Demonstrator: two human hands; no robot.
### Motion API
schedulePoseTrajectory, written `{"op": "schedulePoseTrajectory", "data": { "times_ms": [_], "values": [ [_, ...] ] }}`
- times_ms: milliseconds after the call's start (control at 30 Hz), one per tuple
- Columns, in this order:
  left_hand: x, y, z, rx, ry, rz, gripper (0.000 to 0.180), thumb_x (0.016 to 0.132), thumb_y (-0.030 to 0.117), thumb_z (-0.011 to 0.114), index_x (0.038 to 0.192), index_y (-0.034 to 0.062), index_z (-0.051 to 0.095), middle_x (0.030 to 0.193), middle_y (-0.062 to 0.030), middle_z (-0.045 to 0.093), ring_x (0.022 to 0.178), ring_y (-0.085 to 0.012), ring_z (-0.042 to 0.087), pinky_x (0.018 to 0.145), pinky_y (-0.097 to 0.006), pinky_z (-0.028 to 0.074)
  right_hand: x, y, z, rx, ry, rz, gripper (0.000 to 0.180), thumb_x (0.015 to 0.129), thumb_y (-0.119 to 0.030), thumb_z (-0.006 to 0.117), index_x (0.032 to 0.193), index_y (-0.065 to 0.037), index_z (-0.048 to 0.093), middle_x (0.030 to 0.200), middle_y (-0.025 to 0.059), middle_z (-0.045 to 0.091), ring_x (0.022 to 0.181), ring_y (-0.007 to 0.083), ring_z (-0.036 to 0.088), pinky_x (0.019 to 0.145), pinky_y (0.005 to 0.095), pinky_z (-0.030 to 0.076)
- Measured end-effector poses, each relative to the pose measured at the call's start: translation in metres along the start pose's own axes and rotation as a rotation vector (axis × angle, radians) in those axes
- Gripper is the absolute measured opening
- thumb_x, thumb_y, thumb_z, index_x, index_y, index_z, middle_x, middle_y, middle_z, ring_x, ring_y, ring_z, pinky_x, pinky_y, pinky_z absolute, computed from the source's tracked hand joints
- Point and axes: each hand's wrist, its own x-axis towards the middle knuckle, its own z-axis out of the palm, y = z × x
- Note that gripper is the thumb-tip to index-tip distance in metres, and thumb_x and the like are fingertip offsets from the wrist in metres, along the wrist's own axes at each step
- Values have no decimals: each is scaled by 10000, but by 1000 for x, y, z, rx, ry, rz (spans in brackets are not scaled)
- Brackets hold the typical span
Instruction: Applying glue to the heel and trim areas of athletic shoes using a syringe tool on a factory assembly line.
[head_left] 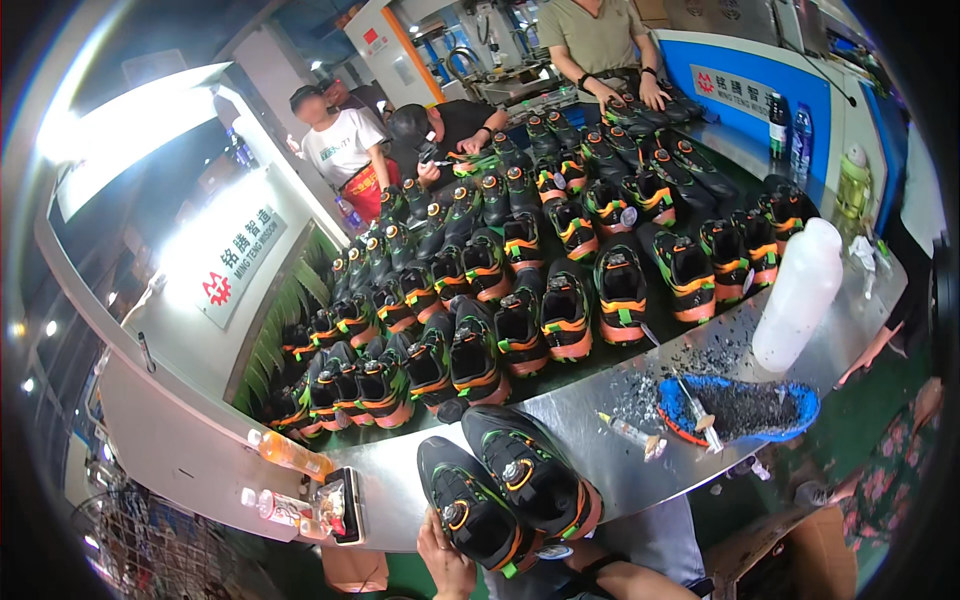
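A pair of black shoes with orange and green trim and dial closures is at the near edge of the metal bench, toes pointing away. My left hand [443, 556] grips the side of the left shoe [462, 500], its fingers partly hidden by it. Close beside it on the right is the other shoe [530, 475]. My right forearm [625, 578], with a dark wristband, reaches in behind the shoes' heels; the right hand itself is hidden. Right of the pair lie a syringe [628, 433] and a blue sole-shaped piece [800, 408] filled with black crumbs, with another syringe [704, 418] across it.
Rows of similar shoes [565, 315] fill the surface ahead. A white plastic bottle [800, 295] stands at right, near scattered black crumbs. An orange drink bottle [290, 455] and a phone [345, 505] lie at left. Several people, including one in an olive shirt [600, 40], are beyond the shoes.
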Motion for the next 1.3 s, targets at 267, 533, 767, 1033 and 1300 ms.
{"op": "schedulePoseTrajectory", "data": {
  "times_ms": [267, 533, 767, 1033, 1300],
  "values": [
    [46, 33, 18, -481, 91, -67, 1065, 786, 185, 736, 1506, 17, -30, 1535, -287, 131, 1417, -433, 189, 1145, -443, 198, 87, 105, 96, 198, 214, -243, 487, 1018, -342, 257, 1367, -48, 425, 1403, 192, 453, 1325, 316, 395, 1073, 394, 319],
    [50, 40, 14, -227, 139, -7, 940, 788, 227, 727, 1489, -9, 146, 1510, -274, 245, 1345, -432, 344, 1081, -447, 310, 54, 60, 41, 135, 201, -213, 486, 968, -319, 445, 1358, -30, 435, 1415, 194, 434, 1331, 330, 378, 1089, 414, 301],
    [54, 50, 13, -138, 206, 8, 860, 791, 231, 702, 1472, 6, 227, 1472, -275, 323, 1247, -429, 443, 1017, -444, 370, 72, 88, 49, 80, 31, -82, 548, 979, -376, 280, 1343, 0, 440, 1383, 217, 473, 1279, 356, 448, 1063, 409, 343],
    [46, 43, 7, -127, 225, -28, 743, 823, 150, 623, 1461, 14, 267, 1467, -242, 350, 1237, -405, 453, 1020, -431, 381, 63, 71, 35, -425, -217, 9, 397, 914, -158, 347, 1211, 6, 552, 1264, 249, 545, 1179, 371, 526, 982, 443, 407],
    [47, 52, 8, -147, 226, -54, 689, 812, 84, 572, 1444, 9, 309, 1397, -240, 427, 1105, -407, 520, 986, -453, 394, 80, 123, 47, -460, 50, -103, 280, 879, -167, 506, 1073, -16, 639, 1152, 218, 622, 1051, 358, 609, 895, 427, 476]
  ]
}}
